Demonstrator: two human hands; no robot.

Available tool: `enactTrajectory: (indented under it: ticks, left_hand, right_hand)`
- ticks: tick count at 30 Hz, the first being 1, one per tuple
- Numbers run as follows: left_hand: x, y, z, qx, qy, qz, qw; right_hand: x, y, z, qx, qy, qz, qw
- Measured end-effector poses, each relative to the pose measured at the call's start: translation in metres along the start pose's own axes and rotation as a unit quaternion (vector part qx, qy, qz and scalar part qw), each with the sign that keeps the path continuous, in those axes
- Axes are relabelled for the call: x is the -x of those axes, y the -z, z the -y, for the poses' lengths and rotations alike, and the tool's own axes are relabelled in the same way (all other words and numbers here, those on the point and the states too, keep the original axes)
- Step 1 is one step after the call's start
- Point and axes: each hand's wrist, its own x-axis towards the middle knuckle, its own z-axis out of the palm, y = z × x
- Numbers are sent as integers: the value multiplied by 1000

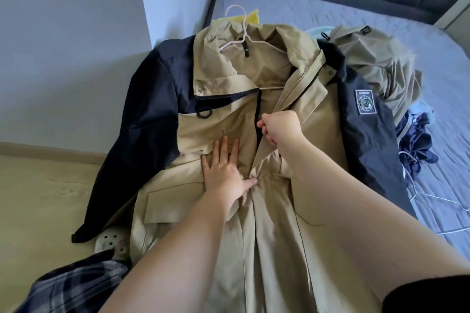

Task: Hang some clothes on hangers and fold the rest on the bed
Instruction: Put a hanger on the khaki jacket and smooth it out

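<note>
A khaki jacket (178, 201) with dark navy sleeves lies face up across the bed's near corner, a white hanger (244, 33) inside its collar. My left hand (223, 170) presses flat on the left front panel, fingers straight and spread. My right hand (279, 127) is curled at the front opening and pinches the zipper at mid-chest. Below my hands the front is closed; above them it lies open.
A heap of khaki and blue clothes (381, 66) sits to the right on the blue-sheeted bed (318, 7), with a loose white hanger (432, 201) beside it. A yellow item (251, 16) shows behind the collar. A white clog (112, 242) and plaid cloth (73, 284) lie near the floor.
</note>
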Motion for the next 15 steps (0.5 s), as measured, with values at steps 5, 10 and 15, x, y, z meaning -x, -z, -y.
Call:
enactTrajectory:
  ticks: [5, 10, 15]
  left_hand:
    - [3, -1, 1, 5, -3, -10, 1000]
    - [5, 2, -8, 6, -12, -50, 999]
    - [10, -1, -20, -42, -191, -260, 946]
  right_hand:
    - [5, -7, -24, 120, 166, -130, 970]
    - [-22, 14, -49, 145, 101, -76, 981]
    - [-51, 25, -62, 167, 23, -24, 985]
